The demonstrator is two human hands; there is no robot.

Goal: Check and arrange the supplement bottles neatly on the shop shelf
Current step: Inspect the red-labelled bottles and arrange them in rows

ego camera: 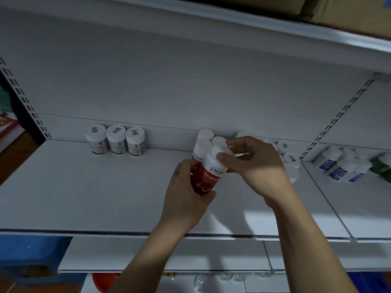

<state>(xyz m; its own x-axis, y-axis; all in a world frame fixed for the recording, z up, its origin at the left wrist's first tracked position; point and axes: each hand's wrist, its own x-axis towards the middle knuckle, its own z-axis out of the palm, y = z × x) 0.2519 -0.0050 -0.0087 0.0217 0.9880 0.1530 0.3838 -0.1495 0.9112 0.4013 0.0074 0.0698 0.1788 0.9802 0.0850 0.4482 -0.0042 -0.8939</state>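
red bottle (208,178) I'm holding: red label, white lettering and squiggle, white cap | shelf (84,187): plain white | jars (116,139) back left: white lids, grey-blue stickers, pale labels | bottles (336,166) far right: white, blue labels | green bottle (380,168) beside them: dark green | box (349,11) overhead: cardboard brown | upright (27,106): white, row of dark slots

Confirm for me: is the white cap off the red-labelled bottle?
No, the white cap sits on the red-labelled bottle, the right hand pinching it while the left hand grips the body.
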